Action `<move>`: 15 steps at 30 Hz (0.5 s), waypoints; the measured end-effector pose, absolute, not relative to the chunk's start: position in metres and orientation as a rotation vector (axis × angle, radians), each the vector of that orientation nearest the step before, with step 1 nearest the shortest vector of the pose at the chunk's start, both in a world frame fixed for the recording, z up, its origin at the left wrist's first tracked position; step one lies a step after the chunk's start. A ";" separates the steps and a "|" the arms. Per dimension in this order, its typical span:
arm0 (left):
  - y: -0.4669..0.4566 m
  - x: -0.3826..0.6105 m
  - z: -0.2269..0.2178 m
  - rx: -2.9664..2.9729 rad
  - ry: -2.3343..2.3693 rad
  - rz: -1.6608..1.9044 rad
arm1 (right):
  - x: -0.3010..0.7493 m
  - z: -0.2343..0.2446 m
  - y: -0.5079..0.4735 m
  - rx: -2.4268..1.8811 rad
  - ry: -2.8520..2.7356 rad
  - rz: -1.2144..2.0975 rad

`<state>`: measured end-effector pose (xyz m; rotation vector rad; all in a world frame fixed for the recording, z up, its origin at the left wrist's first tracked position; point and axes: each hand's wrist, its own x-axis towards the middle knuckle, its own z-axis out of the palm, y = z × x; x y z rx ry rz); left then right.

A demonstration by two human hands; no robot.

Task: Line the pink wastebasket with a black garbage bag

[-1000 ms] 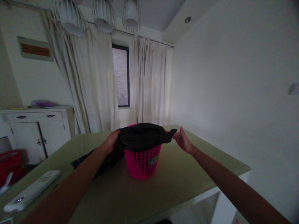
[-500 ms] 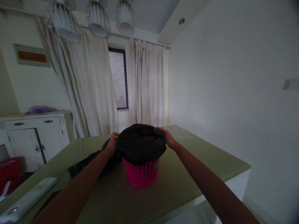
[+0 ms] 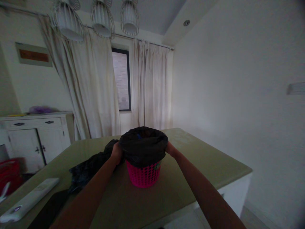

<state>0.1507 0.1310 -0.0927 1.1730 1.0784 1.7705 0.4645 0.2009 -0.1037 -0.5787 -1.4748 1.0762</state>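
A pink plastic wastebasket (image 3: 143,176) with a lattice wall stands upright on the greenish table. A black garbage bag (image 3: 145,152) lines it, its edge folded down over the rim and the upper wall. My left hand (image 3: 116,153) is closed on the bag at the left side of the rim, its fingers partly hidden. Opposite it, my right hand (image 3: 170,149) grips the bag at the right side, fingertips tucked behind the plastic. Something blue shows dimly inside the mouth. A crumpled black bag or cloth (image 3: 91,167) lies beside my left forearm.
On the left of the table (image 3: 202,165) lie a long white device (image 3: 30,198) and a flat black object (image 3: 51,206). A white cabinet (image 3: 33,136) and a red item (image 3: 10,175) stand beyond. Caged lamps (image 3: 102,20) hang overhead.
Both hands have slid lower along the sides of the rim, drawing the bag's edge down. The bag's mouth now looks rounder and more open. The wastebasket stays in place.
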 end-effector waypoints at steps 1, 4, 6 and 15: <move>0.130 0.153 -0.096 1.162 1.047 1.768 | 0.465 -0.107 0.198 -0.587 -1.462 1.093; 0.120 0.158 -0.107 1.125 0.997 1.745 | 0.466 -0.121 0.189 -0.592 -1.406 1.183; 0.110 0.160 -0.116 1.087 0.998 1.738 | 0.467 -0.133 0.180 -0.591 -1.308 1.316; 0.063 0.155 -0.174 0.818 0.928 1.686 | 0.483 -0.172 0.121 -0.533 -0.895 1.542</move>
